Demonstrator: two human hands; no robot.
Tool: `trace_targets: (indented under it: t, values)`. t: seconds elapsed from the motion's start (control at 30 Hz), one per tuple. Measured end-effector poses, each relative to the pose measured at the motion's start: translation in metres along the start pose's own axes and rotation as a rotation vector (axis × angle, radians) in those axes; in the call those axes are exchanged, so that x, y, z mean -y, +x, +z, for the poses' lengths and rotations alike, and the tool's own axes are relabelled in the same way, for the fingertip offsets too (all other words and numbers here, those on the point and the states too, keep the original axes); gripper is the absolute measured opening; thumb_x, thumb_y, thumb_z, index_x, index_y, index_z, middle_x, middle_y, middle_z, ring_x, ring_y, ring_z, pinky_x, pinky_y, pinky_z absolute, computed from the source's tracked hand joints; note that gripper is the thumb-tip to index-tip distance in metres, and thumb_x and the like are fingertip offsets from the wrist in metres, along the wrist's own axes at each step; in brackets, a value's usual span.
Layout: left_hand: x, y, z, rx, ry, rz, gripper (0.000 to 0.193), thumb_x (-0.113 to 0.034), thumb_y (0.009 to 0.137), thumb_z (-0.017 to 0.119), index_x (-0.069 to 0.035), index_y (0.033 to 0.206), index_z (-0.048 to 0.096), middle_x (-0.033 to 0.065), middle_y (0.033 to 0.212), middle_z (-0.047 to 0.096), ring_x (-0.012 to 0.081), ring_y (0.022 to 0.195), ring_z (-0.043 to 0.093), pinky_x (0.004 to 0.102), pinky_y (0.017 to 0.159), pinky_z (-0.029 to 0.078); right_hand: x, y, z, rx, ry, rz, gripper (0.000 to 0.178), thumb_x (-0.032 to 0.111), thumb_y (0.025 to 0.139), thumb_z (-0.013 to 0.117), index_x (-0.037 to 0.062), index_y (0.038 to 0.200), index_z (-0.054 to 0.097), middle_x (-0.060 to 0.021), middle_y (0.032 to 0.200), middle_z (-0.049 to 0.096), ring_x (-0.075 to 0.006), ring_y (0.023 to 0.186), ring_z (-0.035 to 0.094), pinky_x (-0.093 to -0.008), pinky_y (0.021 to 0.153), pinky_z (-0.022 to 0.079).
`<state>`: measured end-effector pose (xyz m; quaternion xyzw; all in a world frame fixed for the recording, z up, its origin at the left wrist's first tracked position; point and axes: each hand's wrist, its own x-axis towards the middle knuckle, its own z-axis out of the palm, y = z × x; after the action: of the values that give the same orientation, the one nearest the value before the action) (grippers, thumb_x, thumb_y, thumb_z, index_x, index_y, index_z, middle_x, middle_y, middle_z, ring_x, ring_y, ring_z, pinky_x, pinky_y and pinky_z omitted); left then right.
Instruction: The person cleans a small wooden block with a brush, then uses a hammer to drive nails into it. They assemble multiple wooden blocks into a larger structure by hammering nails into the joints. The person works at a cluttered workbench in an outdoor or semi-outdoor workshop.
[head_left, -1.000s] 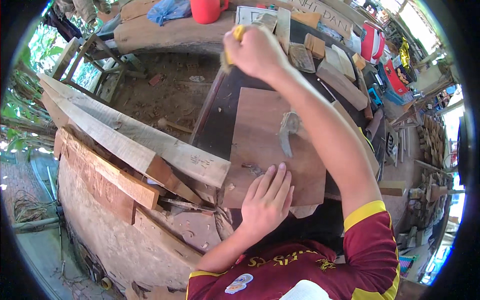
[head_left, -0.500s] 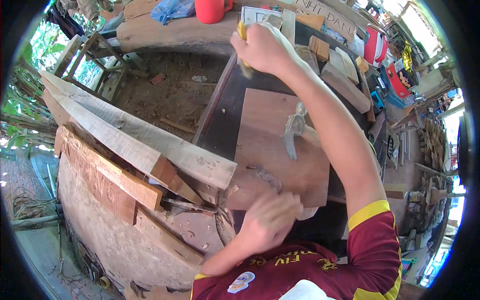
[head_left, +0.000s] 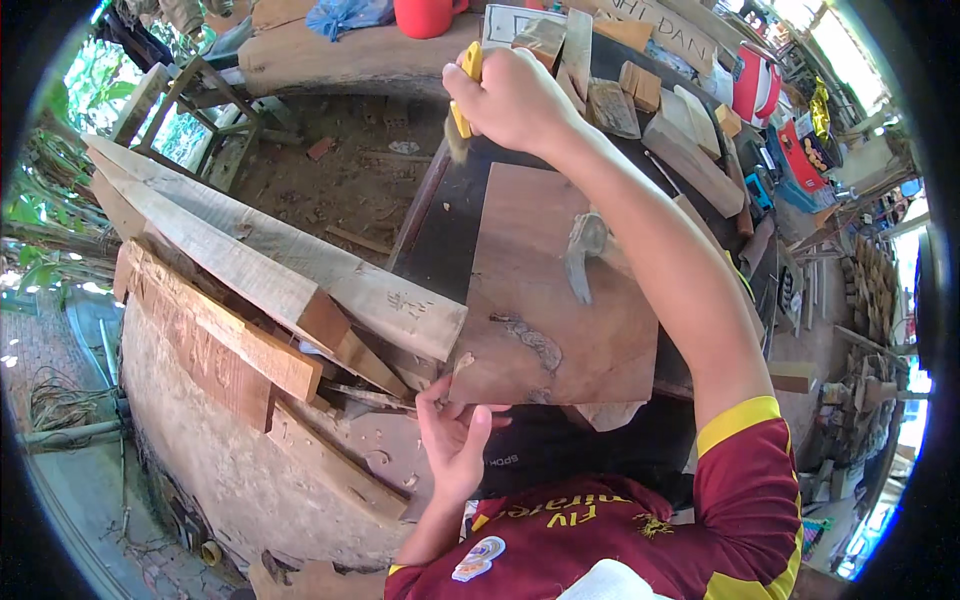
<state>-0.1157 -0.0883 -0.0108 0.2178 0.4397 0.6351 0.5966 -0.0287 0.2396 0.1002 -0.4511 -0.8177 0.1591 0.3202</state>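
Note:
My right hand (head_left: 518, 100) is raised near the board's far left corner, its fingers closed round a brush with a yellow handle (head_left: 470, 62); the pale bristles point down. Below it lies a flat brown wooden board (head_left: 590, 350). On the board rests a claw hammer (head_left: 578, 262), its handle partly behind my right forearm. A dark grey, rough, elongated patch (head_left: 537, 345) shows near the board's middle; I cannot tell whether it is a knot or a loose piece. My left hand (head_left: 455, 440) is palm up at the near left corner, fingers apart, fingertips at the edge.
Long pale timber pieces (head_left: 380, 300) lie stacked on the left, their ends close to the board. Several wood offcuts (head_left: 690, 165) sit on the dark bench at the far right. Behind stand a thick slab (head_left: 340, 65) and a red jug (head_left: 424, 16).
My left hand has moved from above the board's near edge to its near left corner, turning palm up and opening. The right hand with the brush has shifted slightly left.

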Motion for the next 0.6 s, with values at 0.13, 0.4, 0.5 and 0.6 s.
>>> trace_targets:
  t: [0.13,0.4,0.5,0.6]
  values:
    - [0.004,-0.003,0.001,-0.024,0.057,0.019,0.05,0.003,0.093,0.058,-0.004,0.133,0.027,0.0209,0.117,0.058,0.0269,0.097,0.066,0.0372,0.079,0.058,0.035,-0.013,-0.014,0.083,-0.14,0.045,0.042,0.031,0.088,0.055,-0.0048,0.069,0.066,-0.0251,0.068,0.065,-0.0419,0.068,0.067,-0.0476,0.071,0.055]
    - [0.01,-0.012,0.005,0.128,0.1,0.056,0.055,0.01,0.087,0.061,-0.008,0.128,0.029,0.0213,0.121,0.054,0.0319,0.102,0.064,0.04,0.078,0.059,0.035,-0.016,0.04,0.085,0.138,0.034,0.042,0.029,0.088,0.055,-0.0059,0.068,0.066,-0.024,0.064,0.065,-0.0425,0.065,0.067,-0.0465,0.068,0.056]
    - [0.012,-0.015,0.002,0.198,0.104,0.031,0.059,0.011,0.086,0.062,-0.01,0.129,0.027,0.0219,0.124,0.052,0.0326,0.105,0.063,0.0404,0.082,0.057,0.026,-0.008,0.038,-0.035,0.245,0.118,0.047,0.03,0.089,0.055,-0.006,0.061,0.062,-0.0246,0.058,0.061,-0.0418,0.061,0.066,-0.0468,0.065,0.055]
    - [0.015,-0.021,0.001,0.225,0.073,-0.014,0.063,0.012,0.085,0.062,-0.012,0.131,0.026,0.0217,0.126,0.051,0.0331,0.106,0.063,0.0408,0.084,0.056,0.042,-0.014,0.014,0.002,-0.048,0.09,0.043,0.03,0.088,0.056,-0.0065,0.067,0.065,-0.0237,0.06,0.063,-0.0401,0.064,0.067,-0.0468,0.068,0.056]
